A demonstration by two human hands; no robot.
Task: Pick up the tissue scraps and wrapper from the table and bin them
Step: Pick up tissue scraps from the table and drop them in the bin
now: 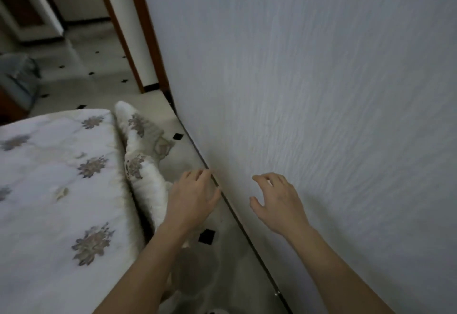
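progress: can't confirm any step. No tissue scraps, wrapper, table or bin in view, so where the task's things are can't be told from here.
done: nothing provable. No scrap in either hand.
left: my read is either the pickup hasn't started or the hands are empty after a drop. Can't tell which.
left hand (pixel 193 197): reached forward over the floor, near the foot of the wall. Grip loose, fingers half-curled, holding nothing visible.
right hand (pixel 278 206): out in front of the wall, whether touching it unclear. Grip open, fingers spread and slightly bent, empty.
wall (pixel 309 78): fills the right side. Pale, matte, rough streaky texture like textured paint or wallpaper.
skirting (pixel 237 217): thin dark strip where wall meets floor.
floor (pixel 222 252): light tile, smooth, slight sheen, with small black diamond insets (pixel 206 236).
bed (pixel 57 177): left near. Soft white cover with grey-brown flower motifs, its edge draped in folds down to the floor.
door frame (pixel 118 34): far, brown wood, straight edges.
grey shape (pixel 18 78): far left, soft-looking and blurred. Could be a bag or a lined bin; can't say.
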